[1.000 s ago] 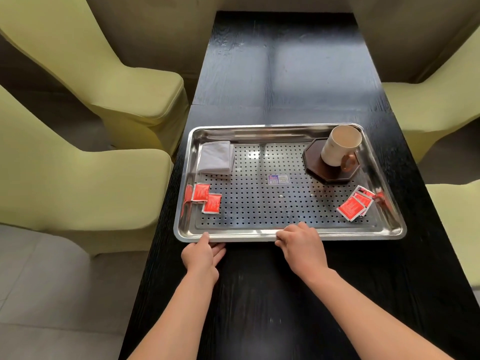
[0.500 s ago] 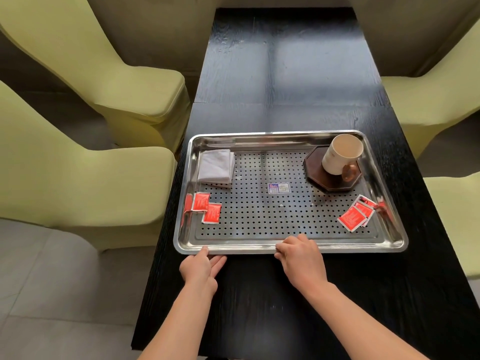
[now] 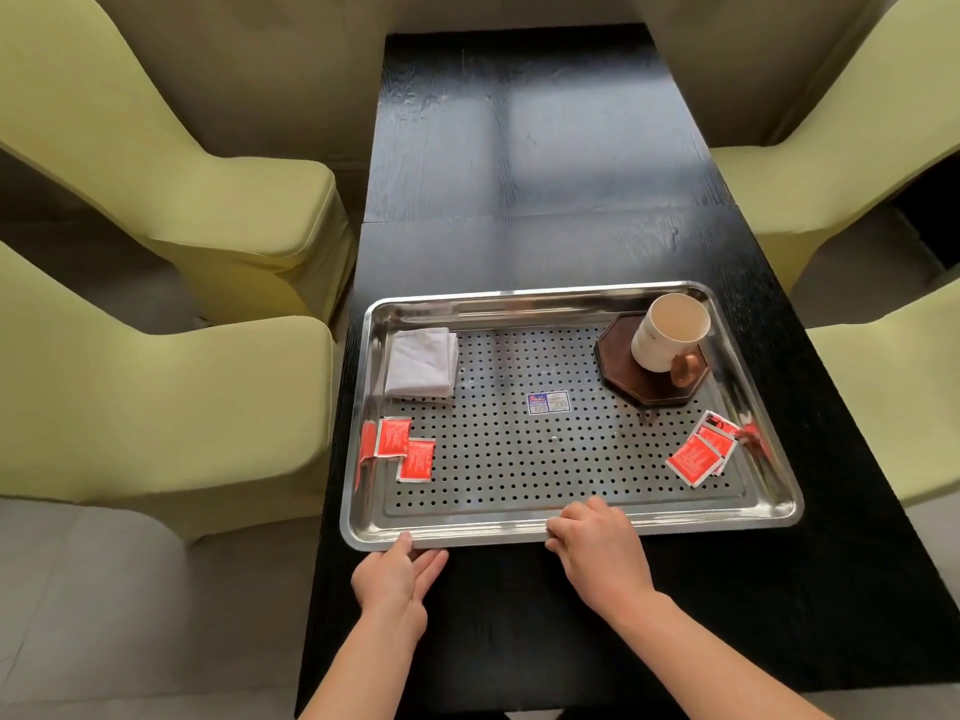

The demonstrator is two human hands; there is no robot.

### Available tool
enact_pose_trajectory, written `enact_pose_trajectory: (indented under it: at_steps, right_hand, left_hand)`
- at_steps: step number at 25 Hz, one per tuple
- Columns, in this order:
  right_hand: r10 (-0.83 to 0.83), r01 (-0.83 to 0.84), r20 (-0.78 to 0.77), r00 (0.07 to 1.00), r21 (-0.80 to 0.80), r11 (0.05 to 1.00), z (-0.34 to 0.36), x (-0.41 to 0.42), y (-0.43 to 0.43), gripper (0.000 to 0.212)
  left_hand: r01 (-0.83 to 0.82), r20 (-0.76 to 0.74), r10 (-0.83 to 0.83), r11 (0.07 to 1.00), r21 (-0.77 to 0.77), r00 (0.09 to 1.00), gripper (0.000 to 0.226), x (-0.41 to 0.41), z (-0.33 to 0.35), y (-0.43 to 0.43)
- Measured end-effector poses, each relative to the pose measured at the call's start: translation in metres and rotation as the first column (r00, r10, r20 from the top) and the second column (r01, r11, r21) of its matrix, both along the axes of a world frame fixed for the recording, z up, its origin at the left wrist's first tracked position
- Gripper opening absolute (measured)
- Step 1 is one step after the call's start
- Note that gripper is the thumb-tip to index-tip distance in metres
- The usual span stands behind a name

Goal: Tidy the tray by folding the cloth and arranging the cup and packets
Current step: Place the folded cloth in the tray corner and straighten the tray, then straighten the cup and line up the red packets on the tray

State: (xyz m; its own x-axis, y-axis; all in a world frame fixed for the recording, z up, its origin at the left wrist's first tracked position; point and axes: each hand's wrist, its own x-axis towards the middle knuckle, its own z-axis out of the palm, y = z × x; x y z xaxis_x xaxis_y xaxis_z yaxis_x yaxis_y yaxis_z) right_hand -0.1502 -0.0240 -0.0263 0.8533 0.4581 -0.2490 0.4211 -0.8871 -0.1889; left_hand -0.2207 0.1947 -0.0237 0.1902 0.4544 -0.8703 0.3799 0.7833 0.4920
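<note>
My left hand (image 3: 396, 574) and right hand (image 3: 597, 545) pinch the tray (image 3: 519, 530) by its near rim, seemingly to steady it. The folded cloth (image 3: 422, 368), cup (image 3: 667, 332) and packets (image 3: 405, 449) sit inside.

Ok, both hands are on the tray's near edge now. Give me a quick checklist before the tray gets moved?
1. Left hand on the tray near rim: ok, touching at the left end.
2. Right hand grip on the near rim: ok, fingers curled over the edge.
3. Cup upright on its coaster: ok.
4. Cloth folded: ok, lying far left.
5. Packets gathered: not ok, left packets and right packets are split in two groups.
6. Cup contents: cannot tell.
</note>
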Motion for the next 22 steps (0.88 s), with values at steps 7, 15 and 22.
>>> enact_pose_trajectory:
  at_steps: [7,15,22]
  right_hand:
    - [-0.1,0.143,-0.193,0.976,0.22,0.965,0.007,0.013,-0.02,0.034]
    - [-0.377,0.387,-0.094,0.921,0.13,0.913,0.006,0.096,-0.108,0.047]
    - [-0.432,0.425,-0.094,0.897,-0.086,0.901,-0.018,0.124,-0.14,0.062]
  left_hand:
    - [0.108,-0.13,-0.094,0.989,0.104,0.987,0.04,-0.014,-0.009,-0.001]
    - [0.639,-0.457,-0.455,0.443,0.628,0.764,0.029,0.039,0.014,0.003]
    - [0.879,-0.755,-0.578,-0.128,0.459,0.309,0.056,0.102,-0.014,0.042]
